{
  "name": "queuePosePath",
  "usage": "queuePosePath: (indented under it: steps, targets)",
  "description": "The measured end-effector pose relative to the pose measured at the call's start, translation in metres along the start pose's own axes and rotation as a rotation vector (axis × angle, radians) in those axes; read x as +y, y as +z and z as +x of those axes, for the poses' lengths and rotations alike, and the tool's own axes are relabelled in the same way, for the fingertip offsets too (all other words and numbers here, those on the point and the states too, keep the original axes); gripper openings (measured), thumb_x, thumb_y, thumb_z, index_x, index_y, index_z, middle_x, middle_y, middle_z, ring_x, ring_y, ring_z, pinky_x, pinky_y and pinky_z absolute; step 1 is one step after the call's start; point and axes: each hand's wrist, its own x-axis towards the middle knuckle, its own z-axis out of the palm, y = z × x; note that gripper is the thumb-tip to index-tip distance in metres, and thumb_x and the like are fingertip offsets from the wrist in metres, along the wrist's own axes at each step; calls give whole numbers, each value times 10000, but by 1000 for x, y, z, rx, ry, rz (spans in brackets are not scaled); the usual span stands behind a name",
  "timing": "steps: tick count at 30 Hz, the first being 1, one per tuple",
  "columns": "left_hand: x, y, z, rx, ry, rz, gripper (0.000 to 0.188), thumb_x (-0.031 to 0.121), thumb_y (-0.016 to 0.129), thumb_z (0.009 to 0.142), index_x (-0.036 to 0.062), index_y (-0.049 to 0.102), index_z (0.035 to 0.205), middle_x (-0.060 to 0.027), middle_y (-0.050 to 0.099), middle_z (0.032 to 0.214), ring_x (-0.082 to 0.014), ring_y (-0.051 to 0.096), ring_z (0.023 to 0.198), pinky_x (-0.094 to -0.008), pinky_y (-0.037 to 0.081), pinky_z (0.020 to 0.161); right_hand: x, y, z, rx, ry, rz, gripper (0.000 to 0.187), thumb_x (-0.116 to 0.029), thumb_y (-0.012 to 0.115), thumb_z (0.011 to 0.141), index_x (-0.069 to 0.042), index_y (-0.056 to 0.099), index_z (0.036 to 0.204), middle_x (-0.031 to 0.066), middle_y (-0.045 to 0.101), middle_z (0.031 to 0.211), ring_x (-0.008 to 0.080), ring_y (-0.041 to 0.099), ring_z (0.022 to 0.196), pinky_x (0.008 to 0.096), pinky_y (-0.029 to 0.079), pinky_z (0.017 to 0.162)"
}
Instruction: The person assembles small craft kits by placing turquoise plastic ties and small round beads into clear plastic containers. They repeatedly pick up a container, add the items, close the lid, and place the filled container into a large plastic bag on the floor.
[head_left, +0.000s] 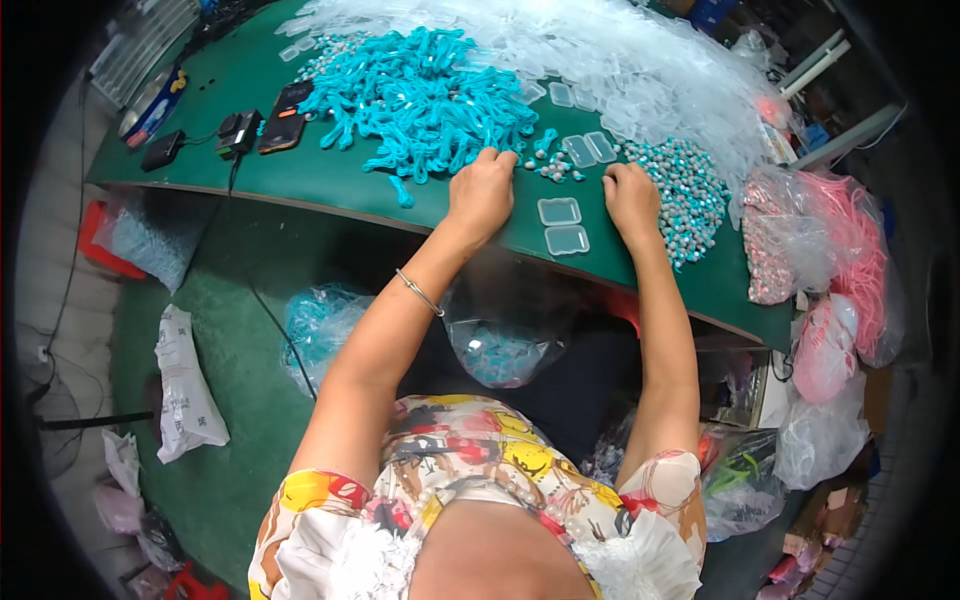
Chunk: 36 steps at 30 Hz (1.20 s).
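My left hand is closed at the right edge of a heap of teal looped cords. Its fingertips are pinched together, and whatever they hold is hidden. By the left edge of a pile of small grey-and-teal pieces is my right hand, its fingers curled inward; I cannot make out what is in them. Between the hands lies a small clear plastic case, opened flat near the table edge. Farther back sits another open clear case, beside a few loose grey pieces.
A large mound of clear plastic cases covers the back of the green table. At left are a phone and a small black device. Bags of pink cords hang at the right edge. A white sack stands on the floor.
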Motion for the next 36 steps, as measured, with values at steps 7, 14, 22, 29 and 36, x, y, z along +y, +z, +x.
queuePosePath:
  steps: [7,14,22,29,36]
  targets:
    - [5,12,12,-32,-10,5,134,120,670,833,87,671,963,-142,624,912,-369,643,825,-485,521,688,-11,-12,-24,-9,-10,234,93,-61,679,802,-65,683,895,124,649,907,329,635,833,441,504,728]
    - [-1,31,17,70,72,-77,87,69,621,833,51,650,913,-168,642,882,-356,665,762,-458,535,659,-18,-20,-37,51,-100,269,100,-20,679,781,-56,673,874,108,647,895,317,616,869,418,490,753]
    - [13,-1,-15,-192,-354,-1062,196,59,642,871,17,671,1060,-69,679,836,-129,661,751,-264,511,657,-28,-22,-53,-3,68,512,103,1,649,784,-57,667,866,96,646,884,298,618,857,411,488,743]
    - [36,0,-37,-178,-328,-1030,172,38,659,891,-23,654,1050,-34,656,851,-76,601,704,-239,506,624,-35,-26,-47,-18,-47,336,119,-32,671,775,-66,681,888,94,650,887,295,617,855,418,483,735]
    - [51,-3,-55,-72,-27,-542,130,69,715,805,48,701,933,-93,619,817,-232,612,689,-350,495,631,-33,-20,-41,-31,-72,412,153,-22,697,757,-37,687,909,113,655,894,288,636,802,386,505,715]
